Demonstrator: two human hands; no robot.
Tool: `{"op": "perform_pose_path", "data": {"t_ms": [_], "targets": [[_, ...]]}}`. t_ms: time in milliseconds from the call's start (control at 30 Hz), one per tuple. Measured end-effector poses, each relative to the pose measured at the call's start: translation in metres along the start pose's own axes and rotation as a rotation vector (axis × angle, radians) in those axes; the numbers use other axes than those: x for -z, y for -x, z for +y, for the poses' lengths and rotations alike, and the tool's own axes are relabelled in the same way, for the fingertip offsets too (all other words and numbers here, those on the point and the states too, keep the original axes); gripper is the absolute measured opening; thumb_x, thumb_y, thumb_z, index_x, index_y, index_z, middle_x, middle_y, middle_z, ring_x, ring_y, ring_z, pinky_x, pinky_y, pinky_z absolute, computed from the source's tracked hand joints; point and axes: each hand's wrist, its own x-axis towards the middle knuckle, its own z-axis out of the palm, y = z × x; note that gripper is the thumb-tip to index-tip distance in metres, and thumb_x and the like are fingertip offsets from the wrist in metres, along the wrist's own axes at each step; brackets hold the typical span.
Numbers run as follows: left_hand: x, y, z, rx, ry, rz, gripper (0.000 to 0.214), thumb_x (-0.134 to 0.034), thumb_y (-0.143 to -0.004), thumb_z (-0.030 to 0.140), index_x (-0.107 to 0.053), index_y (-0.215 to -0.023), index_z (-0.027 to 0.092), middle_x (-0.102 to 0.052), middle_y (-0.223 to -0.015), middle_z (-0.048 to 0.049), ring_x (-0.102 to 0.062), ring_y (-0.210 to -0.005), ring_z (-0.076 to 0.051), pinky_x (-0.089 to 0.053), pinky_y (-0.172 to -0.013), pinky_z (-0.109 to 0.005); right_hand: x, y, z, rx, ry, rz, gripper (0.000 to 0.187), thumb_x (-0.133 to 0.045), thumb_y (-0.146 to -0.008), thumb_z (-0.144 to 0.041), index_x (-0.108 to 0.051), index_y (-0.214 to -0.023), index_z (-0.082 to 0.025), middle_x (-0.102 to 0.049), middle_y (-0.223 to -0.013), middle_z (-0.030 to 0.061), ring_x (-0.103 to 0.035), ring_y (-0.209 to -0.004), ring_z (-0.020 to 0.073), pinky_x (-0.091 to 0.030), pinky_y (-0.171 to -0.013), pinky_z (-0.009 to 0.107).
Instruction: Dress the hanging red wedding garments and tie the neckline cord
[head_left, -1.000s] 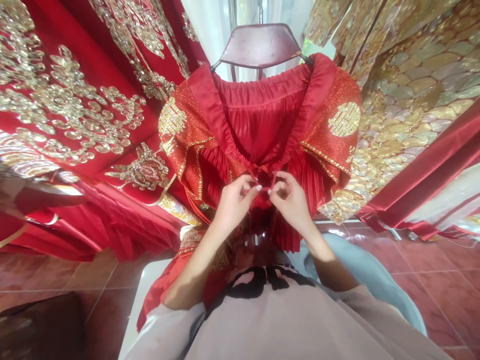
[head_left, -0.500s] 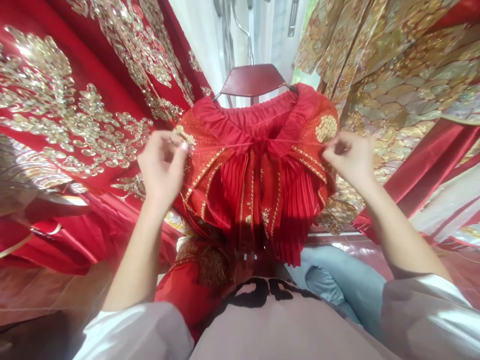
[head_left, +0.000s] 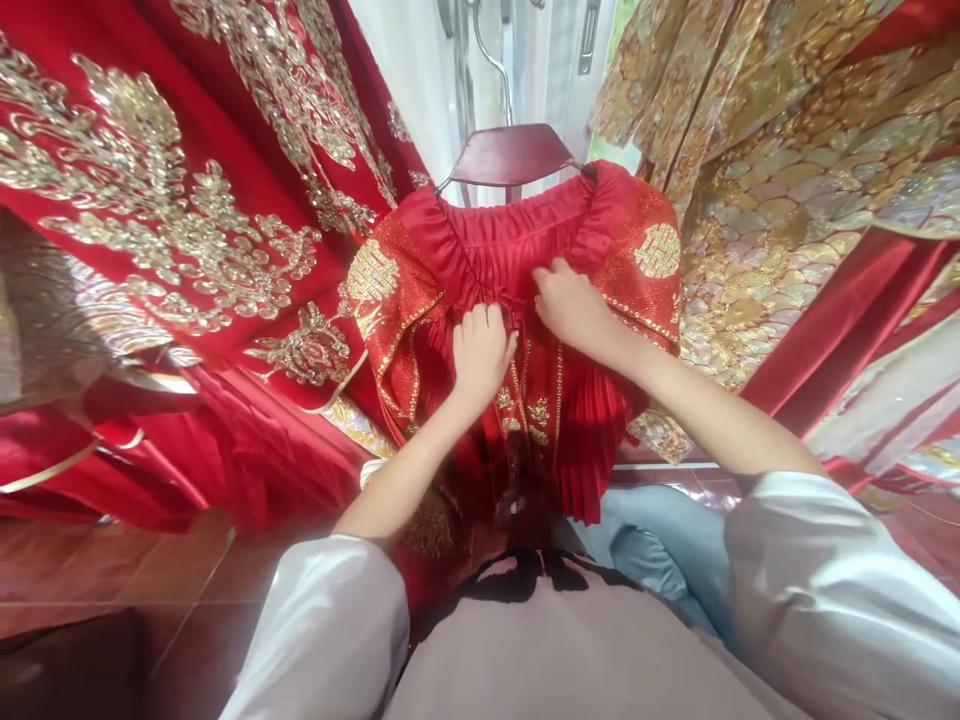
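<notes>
Left hand (head_left: 482,352) curled at front edge of gathered red waistband (head_left: 459,262), right hand (head_left: 571,308) nearer hanger (head_left: 511,156); cannot tell either grip

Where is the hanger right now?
In the head view, the hanger is at upper centre, atop the red garment, beyond the left hand and right hand.

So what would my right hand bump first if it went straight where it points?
Your right hand would probably meet the inside of the red garment; how far in that lies is hard to tell.
</notes>
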Motion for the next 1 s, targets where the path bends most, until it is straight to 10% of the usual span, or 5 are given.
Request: {"op": "perform_pose_path", "data": {"t_ms": [133,433,733,833,1000], "targets": [[-0.008,0.005,0.005,0.044,0.069,-0.041,0.026,-0.05,-0.09,0.03,-0.058,-0.104,0.01,-0.061,-0.098,-0.0172,-0.059,-0.09,-0.03,-0.044,-0.077,-0.035,-0.008,-0.007,0.008,0.073,0.049,-0.137,0.031,-0.037,-0.083,-0.003,-0.066,-0.094,-0.005,-0.061,-0.094,0.02,-0.062,-0.087,0.0282,-0.044,-0.073,0.036],[-0.023,-0.007,0.012,0.039,0.699,0.007,0.018,-0.049,-0.084,0.014,-0.062,-0.096,0.012,-0.066,-0.093,-0.0103,-0.061,-0.081,-0.017,-0.046,-0.081,-0.028,0.024,0.011,0.003,0.092,-0.225,0.0,0.021,-0.045,-0.076,-0.005,-0.065,-0.081,-0.01,-0.065,-0.083,0.0098,-0.058,-0.079,0.019,-0.041,-0.072,0.029],[-0.005,-0.018,0.011,0.489,1.469,-0.237,0.003,-0.049,-0.079,0.016,-0.05,-0.076,0.017,-0.051,-0.06,0.005,-0.047,-0.048,-0.006,-0.044,-0.058,-0.019,0.029,0.009,-0.004,0.019,-0.238,-0.019,0.016,-0.057,-0.081,-0.024,-0.067,-0.081,-0.011,-0.063,-0.075,0.0099,-0.057,-0.075,0.0196,-0.041,-0.072,0.031],[0.004,-0.018,0.013,0.559,1.441,-0.264,0.016,-0.053,-0.082,0.027,-0.051,-0.071,0.016,-0.041,-0.052,0.0074,-0.032,-0.04,-0.004,-0.031,-0.044,-0.017,0.023,0.005,-0.001,0.013,-0.224,0.007,0.017,-0.061,-0.08,-0.028,-0.067,-0.076,-0.013,-0.062,-0.071,0.0089,-0.057,-0.077,0.0205,-0.04,-0.073,0.031],[0.042,-0.033,0.001,0.243,1.082,-0.022,0.037,-0.071,-0.071,0.031,-0.048,-0.047,0.015,-0.038,-0.045,0.0053,-0.029,-0.044,-0.005,-0.024,-0.045,-0.02,0.037,-0.005,0.008,0.103,-0.435,0.002,0.018,-0.063,-0.078,-0.021,-0.061,-0.062,-0.014,-0.054,-0.057,0.0006,-0.048,-0.058,0.0112,-0.035,-0.063,0.027]]}}
